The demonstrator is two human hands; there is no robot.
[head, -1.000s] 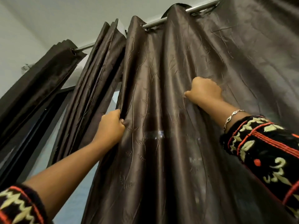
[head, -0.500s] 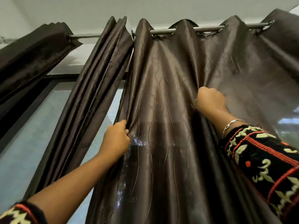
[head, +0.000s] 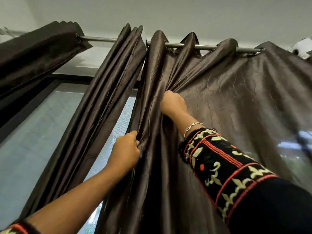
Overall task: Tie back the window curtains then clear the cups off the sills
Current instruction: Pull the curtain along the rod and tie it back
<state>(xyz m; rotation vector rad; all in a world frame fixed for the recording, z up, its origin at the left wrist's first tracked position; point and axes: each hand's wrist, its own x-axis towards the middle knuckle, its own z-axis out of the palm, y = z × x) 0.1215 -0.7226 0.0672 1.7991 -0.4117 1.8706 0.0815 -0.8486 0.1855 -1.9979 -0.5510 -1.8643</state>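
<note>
A wide dark brown curtain (head: 236,102) hangs by eyelets from a metal rod (head: 209,47) across the right of the view. My left hand (head: 125,152) grips this curtain's left edge at mid height. Higher up, my right hand (head: 173,103) clutches a fold of the same curtain, and the cloth bunches into pleats between the two hands. A second brown panel (head: 108,92) hangs gathered just to the left. No cup or sill is in view.
A third gathered curtain (head: 33,53) hangs at the upper left. Behind the panels is a dark-framed window with frosted glass (head: 37,125). The pale ceiling (head: 185,12) is close above the rod. A small white fixture (head: 303,48) sits at the rod's right end.
My right hand has drawn its fold leftward toward my left hand, bunching the curtain. More of the rod and ceiling shows as my head tilted up. Both hands keep their hold.
</note>
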